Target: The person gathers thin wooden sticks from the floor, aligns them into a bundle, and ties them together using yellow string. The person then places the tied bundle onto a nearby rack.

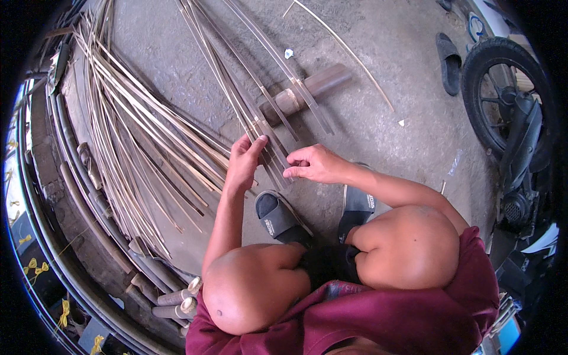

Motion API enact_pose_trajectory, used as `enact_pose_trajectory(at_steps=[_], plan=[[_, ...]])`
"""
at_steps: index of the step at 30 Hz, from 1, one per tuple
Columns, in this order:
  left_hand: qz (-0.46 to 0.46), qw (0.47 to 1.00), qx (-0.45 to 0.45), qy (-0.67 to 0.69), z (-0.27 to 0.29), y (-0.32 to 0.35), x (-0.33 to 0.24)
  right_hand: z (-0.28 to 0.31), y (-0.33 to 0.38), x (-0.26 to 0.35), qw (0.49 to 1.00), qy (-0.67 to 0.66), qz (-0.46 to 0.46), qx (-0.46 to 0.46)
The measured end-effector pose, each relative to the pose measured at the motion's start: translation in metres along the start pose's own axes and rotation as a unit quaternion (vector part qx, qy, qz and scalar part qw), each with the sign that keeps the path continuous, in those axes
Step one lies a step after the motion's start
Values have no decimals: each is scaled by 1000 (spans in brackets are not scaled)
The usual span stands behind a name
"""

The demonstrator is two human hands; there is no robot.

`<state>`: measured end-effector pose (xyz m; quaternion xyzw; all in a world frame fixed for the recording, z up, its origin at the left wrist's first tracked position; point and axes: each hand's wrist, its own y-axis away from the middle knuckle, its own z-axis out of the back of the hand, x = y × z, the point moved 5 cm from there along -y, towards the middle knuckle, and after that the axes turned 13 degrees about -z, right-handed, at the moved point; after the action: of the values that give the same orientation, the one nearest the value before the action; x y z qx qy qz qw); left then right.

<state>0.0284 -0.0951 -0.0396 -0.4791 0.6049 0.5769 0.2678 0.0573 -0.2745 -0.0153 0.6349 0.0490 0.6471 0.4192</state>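
Long split bamboo strips (234, 97) slant from the far side of the floor toward my feet. My left hand (241, 163) is closed on several of them near their close ends, with the thumb on top. At the right edge of the same strips, my right hand (316, 164) has its fingers curled and its thumb and forefinger pinched on a strip; the exact contact is hard to make out. A thick bamboo tube (322, 86) lies crosswise on the floor beyond my hands. Other strips (275, 56) rest over it.
A large fan of thin bamboo strips (136, 112) covers the floor at left, beside long poles (83, 177). At right stand a motorcycle wheel (503, 89) and a loose slipper (449, 65). A single curved strip (355, 56) lies ahead. My slippered foot (278, 216) is below my hands.
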Motion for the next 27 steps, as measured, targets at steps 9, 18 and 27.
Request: enact_pose_trajectory(at_steps=[9, 18, 27], plan=[[13, 999, 5, 50, 27, 2, 11, -14, -12, -38, 985, 68, 4, -160], [-12, 1000, -12, 20, 21, -13, 41, 12, 4, 3, 909, -416, -10, 35], [-43, 966, 68, 244, -5, 5, -13, 36, 9, -26, 967, 125, 62, -214]])
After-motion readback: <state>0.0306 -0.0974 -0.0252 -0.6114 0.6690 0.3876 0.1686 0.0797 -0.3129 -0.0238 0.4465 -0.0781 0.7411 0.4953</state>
